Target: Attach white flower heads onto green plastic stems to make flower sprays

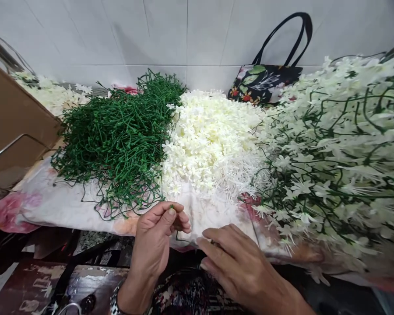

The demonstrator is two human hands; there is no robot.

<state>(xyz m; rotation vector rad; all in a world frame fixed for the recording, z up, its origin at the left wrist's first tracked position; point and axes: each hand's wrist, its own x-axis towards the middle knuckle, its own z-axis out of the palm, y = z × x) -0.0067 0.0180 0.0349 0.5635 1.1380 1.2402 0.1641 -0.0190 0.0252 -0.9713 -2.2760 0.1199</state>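
Note:
My left hand (159,229) is closed in a pinch on a thin green stem (171,207), its tip showing above my thumb. My right hand (231,260) lies just to the right, fingers pressed together at the cloth's front edge, seemingly on a small pale piece that I cannot make out. Straight ahead lie a pile of loose green stems (118,131) and a heap of small white plastic flowers (213,140). To the right is a big mass of assembled white flower sprays on green stems (341,144).
Everything rests on a floral cloth (52,201) over a table against a white tiled wall. A black floral bag (265,81) stands at the back. A brown cardboard box (13,118) is at the left. More white flowers (52,94) lie behind the stems.

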